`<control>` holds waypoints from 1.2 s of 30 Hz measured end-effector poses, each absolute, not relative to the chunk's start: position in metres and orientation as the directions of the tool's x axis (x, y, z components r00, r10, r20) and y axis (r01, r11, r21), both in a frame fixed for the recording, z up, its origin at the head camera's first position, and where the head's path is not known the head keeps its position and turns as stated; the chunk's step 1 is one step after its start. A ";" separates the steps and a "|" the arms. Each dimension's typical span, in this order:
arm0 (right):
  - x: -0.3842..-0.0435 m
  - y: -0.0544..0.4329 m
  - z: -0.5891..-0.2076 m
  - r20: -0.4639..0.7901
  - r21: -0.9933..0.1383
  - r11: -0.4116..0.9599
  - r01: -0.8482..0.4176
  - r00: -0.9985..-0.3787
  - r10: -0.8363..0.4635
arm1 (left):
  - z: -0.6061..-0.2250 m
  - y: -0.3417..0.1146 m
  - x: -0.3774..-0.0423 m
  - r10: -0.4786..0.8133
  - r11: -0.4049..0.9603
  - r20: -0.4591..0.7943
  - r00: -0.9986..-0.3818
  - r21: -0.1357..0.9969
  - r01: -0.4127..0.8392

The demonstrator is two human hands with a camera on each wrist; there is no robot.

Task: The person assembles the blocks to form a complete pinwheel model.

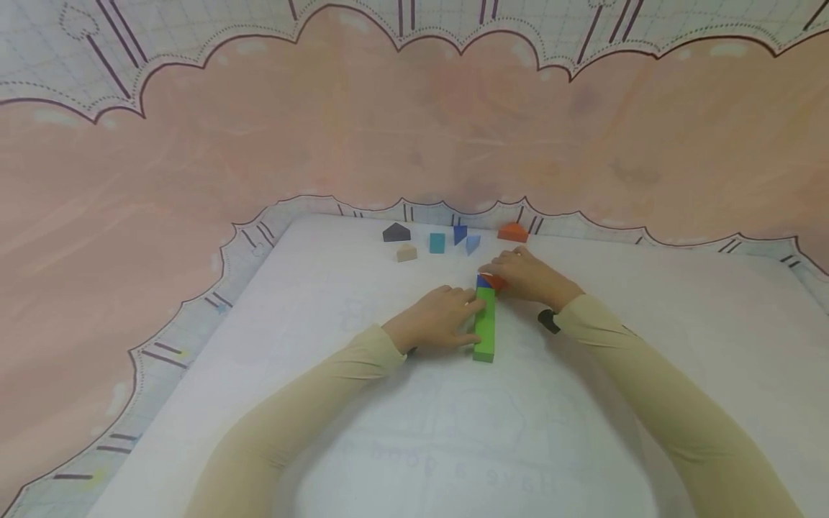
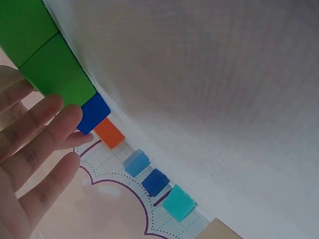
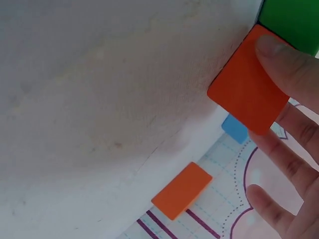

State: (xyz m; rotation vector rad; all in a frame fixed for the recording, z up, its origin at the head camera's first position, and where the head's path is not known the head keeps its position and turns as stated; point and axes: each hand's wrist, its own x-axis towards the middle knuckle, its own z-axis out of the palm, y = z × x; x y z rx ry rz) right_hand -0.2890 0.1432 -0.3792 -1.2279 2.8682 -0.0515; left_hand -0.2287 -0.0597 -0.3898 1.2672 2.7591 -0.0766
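Green blocks lie end to end in a row on the white surface, a seam between them in the left wrist view. At the row's far end a blue block meets an orange triangular block. My right hand holds this orange block, the thumb on its face and fingertips at its far edge. My left hand is at the left side of the green row, its fingers fairly straight and touching the blocks. Part of the blue block is hidden by fingers in the left wrist view.
Beyond the hands stand a dark block, a wooden-coloured block, a teal block, a dark blue triangle, a light blue triangle and another orange block. A patterned cloth hangs behind the white surface.
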 end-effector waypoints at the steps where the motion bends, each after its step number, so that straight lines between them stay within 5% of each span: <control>1: -0.288 0.143 -0.379 -0.007 -0.041 0.688 -0.725 -0.688 -0.726 | -0.390 -0.060 -0.229 0.754 0.651 -0.116 -0.647 -0.003 0.759; 36: -0.290 0.136 -0.381 -0.025 0.032 0.669 -0.742 -0.670 -0.742 | -0.386 -0.061 -0.226 0.769 0.634 -0.085 -0.633 -0.026 0.773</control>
